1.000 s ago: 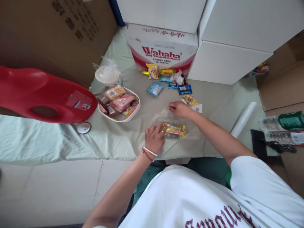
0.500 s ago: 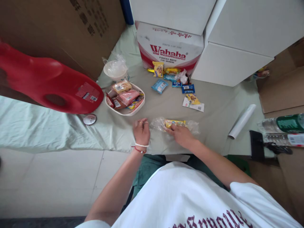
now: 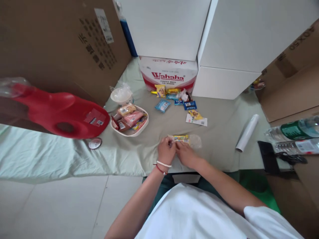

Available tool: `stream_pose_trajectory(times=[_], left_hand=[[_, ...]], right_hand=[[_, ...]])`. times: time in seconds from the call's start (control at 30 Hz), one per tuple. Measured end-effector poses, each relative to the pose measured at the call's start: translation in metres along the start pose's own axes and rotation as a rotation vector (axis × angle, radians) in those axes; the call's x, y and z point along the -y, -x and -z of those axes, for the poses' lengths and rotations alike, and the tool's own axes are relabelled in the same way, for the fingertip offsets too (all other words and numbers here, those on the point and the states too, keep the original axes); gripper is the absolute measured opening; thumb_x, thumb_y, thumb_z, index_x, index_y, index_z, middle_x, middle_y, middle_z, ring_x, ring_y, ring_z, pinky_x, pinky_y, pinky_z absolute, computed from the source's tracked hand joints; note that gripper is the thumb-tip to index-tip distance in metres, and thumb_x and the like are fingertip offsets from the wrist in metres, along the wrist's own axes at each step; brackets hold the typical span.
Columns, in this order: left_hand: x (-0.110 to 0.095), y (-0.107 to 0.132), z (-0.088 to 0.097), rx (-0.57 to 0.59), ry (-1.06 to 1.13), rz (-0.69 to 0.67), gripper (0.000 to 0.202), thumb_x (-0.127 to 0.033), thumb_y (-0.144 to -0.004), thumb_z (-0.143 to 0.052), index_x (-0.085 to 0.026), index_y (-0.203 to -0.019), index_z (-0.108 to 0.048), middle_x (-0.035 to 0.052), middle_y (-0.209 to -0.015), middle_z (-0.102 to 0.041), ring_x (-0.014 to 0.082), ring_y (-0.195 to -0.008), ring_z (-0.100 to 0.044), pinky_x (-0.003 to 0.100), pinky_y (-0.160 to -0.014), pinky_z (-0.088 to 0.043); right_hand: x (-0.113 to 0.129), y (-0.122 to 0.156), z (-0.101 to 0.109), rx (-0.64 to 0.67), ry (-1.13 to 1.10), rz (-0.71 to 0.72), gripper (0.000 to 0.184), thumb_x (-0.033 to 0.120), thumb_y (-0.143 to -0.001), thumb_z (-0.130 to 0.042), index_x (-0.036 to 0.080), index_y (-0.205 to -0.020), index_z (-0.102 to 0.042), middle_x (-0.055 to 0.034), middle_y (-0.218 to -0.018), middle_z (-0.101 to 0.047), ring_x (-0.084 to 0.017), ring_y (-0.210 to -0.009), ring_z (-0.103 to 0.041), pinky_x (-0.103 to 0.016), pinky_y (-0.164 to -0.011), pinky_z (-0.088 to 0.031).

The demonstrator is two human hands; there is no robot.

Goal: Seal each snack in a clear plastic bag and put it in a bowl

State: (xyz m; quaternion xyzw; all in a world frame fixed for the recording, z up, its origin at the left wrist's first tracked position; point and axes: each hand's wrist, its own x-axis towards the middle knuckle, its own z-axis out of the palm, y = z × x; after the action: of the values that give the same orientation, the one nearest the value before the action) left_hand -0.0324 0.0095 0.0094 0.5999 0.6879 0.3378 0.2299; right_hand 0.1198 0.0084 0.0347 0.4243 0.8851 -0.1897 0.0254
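Note:
A clear plastic bag [image 3: 195,141] lies near the front edge of the cloth-covered table, with a yellow snack packet [image 3: 181,138] inside it. My left hand [image 3: 166,151] is closed, its fingertips pinching the bag's left end. Close beside it, my right hand [image 3: 186,154] has its fingers together on the bag at the packet's near edge. Both sets of fingertips nearly touch, and they hide part of the bag's left side.
To the left are a white basket of snacks [image 3: 136,134], a plastic bowl [image 3: 122,96] and a red jug [image 3: 62,114]. Loose snack packets [image 3: 162,105] lie before a Wahaba-style water carton marked Wahaha [image 3: 169,74]. A white roll [image 3: 247,133] and bottles [image 3: 296,130] are at right.
My left hand has moved right from beside the bag and taken hold of its left end. My right hand's fingers have shifted toward that same end. The camera view has tilted.

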Motion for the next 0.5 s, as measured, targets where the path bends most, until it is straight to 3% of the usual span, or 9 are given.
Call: stream_pose_trajectory(times=[0.1,0.17,0.2,0.27,0.33,0.37,0.43,0.5], left_hand=[[-0.014,0.009,-0.014,0.068,-0.056,-0.169,0.025,-0.027,-0.099,-0.049,-0.019,-0.104,-0.072,0.0125,-0.112,-0.071,0.0244,-0.107,-0.068,0.041,-0.099,-0.056],[-0.017,0.018,-0.019,0.103,-0.194,-0.23,0.035,-0.028,-0.101,-0.046,-0.017,-0.125,-0.07,0.0166,-0.132,-0.068,0.0285,-0.12,-0.064,0.046,-0.104,-0.053],[-0.017,0.023,-0.021,0.123,-0.272,-0.247,0.041,-0.028,-0.101,-0.046,-0.016,-0.136,-0.065,0.0183,-0.141,-0.065,0.0309,-0.125,-0.062,0.048,-0.105,-0.051],[-0.015,0.034,-0.024,0.16,-0.402,-0.271,0.054,-0.027,-0.099,-0.047,-0.015,-0.152,-0.054,0.02,-0.156,-0.056,0.034,-0.136,-0.057,0.051,-0.106,-0.049],[-0.012,0.043,-0.027,0.182,-0.478,-0.3,0.063,-0.025,-0.098,-0.047,-0.015,-0.16,-0.045,0.0193,-0.164,-0.048,0.0339,-0.143,-0.052,0.05,-0.11,-0.045],[-0.011,0.045,-0.029,0.184,-0.499,-0.312,0.066,-0.024,-0.098,-0.047,-0.015,-0.162,-0.042,0.0188,-0.166,-0.045,0.0333,-0.145,-0.051,0.049,-0.111,-0.044],[-0.01,0.048,-0.031,0.179,-0.521,-0.326,0.068,-0.024,-0.098,-0.046,-0.014,-0.165,-0.038,0.0178,-0.168,-0.042,0.0325,-0.147,-0.049,0.048,-0.113,-0.042],[-0.01,0.048,-0.032,0.178,-0.525,-0.332,0.069,-0.024,-0.098,-0.045,-0.014,-0.166,-0.036,0.0172,-0.169,-0.041,0.0323,-0.148,-0.049,0.048,-0.113,-0.042]], right_hand=[[-0.01,0.013,-0.01,-0.087,-0.146,0.069,0.036,0.013,-0.095,-0.056,0.017,-0.126,-0.074,-0.0171,-0.135,-0.066,-0.03,-0.128,-0.056,-0.049,-0.111,-0.046],[-0.02,0.026,-0.011,-0.129,-0.301,0.121,0.024,0.015,-0.094,-0.058,0.018,-0.108,-0.077,-0.014,-0.12,-0.071,-0.027,-0.117,-0.062,-0.044,-0.105,-0.051],[-0.026,0.032,-0.011,-0.192,-0.371,0.077,0.021,0.017,-0.095,-0.056,0.019,-0.1,-0.077,-0.0121,-0.11,-0.072,-0.025,-0.108,-0.065,-0.041,-0.099,-0.053],[-0.04,0.041,-0.009,-0.428,-0.427,-0.154,0.023,0.023,-0.1,-0.051,0.021,-0.097,-0.073,-0.0104,-0.1,-0.07,-0.024,-0.098,-0.065,-0.039,-0.092,-0.055],[-0.055,0.044,-0.009,-0.679,-0.359,-0.425,0.023,0.035,-0.101,-0.053,0.021,-0.107,-0.071,-0.0141,-0.108,-0.067,-0.028,-0.105,-0.062,-0.045,-0.096,-0.053],[-0.063,0.044,-0.01,-0.736,-0.311,-0.511,0.028,0.041,-0.099,-0.057,0.02,-0.112,-0.07,-0.017,-0.114,-0.065,-0.032,-0.112,-0.059,-0.05,-0.1,-0.051],[-0.075,0.04,-0.013,-0.709,-0.274,-0.577,0.034,0.046,-0.093,-0.063,0.018,-0.111,-0.069,-0.0213,-0.124,-0.062,-0.036,-0.121,-0.055,-0.056,-0.105,-0.047],[-0.083,0.038,-0.017,-0.634,-0.323,-0.567,0.026,0.043,-0.092,-0.062,0.019,-0.099,-0.068,-0.0211,-0.127,-0.062,-0.035,-0.123,-0.056,-0.053,-0.106,-0.047]])
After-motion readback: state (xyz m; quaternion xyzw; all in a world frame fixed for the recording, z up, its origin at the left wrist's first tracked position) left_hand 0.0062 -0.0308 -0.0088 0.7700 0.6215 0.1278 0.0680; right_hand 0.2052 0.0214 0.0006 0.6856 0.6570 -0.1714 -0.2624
